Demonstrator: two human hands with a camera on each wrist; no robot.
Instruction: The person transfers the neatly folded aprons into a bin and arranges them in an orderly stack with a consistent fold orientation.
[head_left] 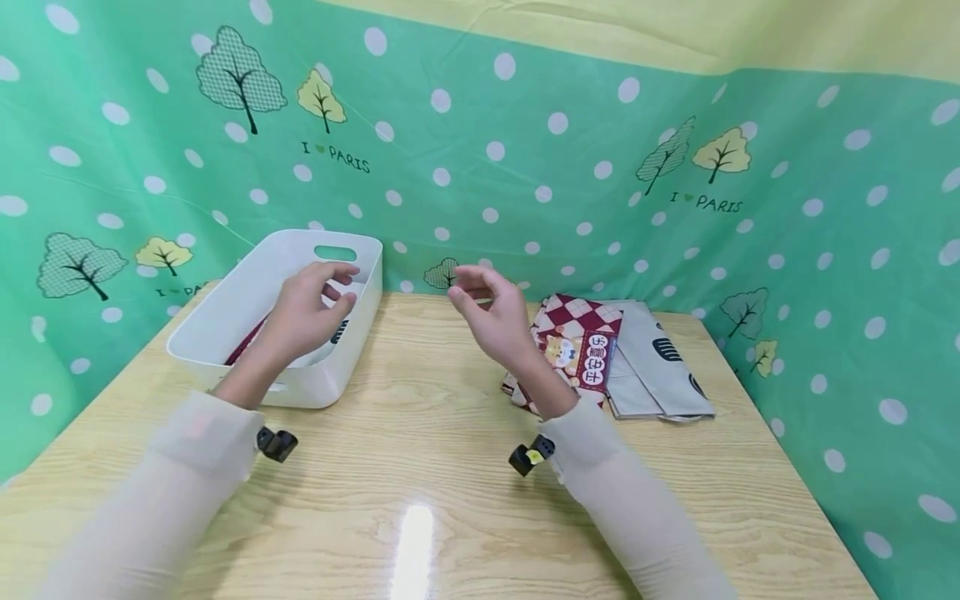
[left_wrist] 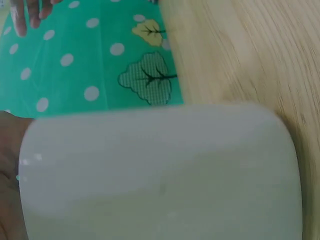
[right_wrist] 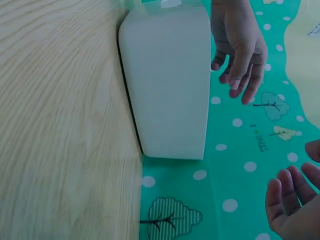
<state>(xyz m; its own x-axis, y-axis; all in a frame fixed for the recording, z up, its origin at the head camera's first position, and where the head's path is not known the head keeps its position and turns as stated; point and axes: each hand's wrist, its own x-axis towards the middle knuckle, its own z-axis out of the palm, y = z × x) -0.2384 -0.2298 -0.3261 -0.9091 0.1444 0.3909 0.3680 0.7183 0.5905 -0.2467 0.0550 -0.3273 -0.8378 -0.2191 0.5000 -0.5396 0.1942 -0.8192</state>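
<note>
My left hand (head_left: 309,312) hovers over the white plastic bin (head_left: 311,385), its fingers loosely bent with nothing in them. Inside the bin, partly behind that hand, lie a dark red item (head_left: 244,342) and a white item with black print (head_left: 337,330). Raised above the middle of the table, my right hand (head_left: 497,318) is empty, fingers relaxed and facing the left one. Nearest to it are a folded red-and-white checked piece with a cartoon label (head_left: 577,333) and a folded pale grey piece with black print (head_left: 651,358). The right forearm overlaps the checked piece.
The bin stands at the left of the light wooden table (head_left: 420,433), near its back edge. A green dotted curtain (head_left: 487,167) hangs behind and along the sides. Small black devices are strapped at both cuffs.
</note>
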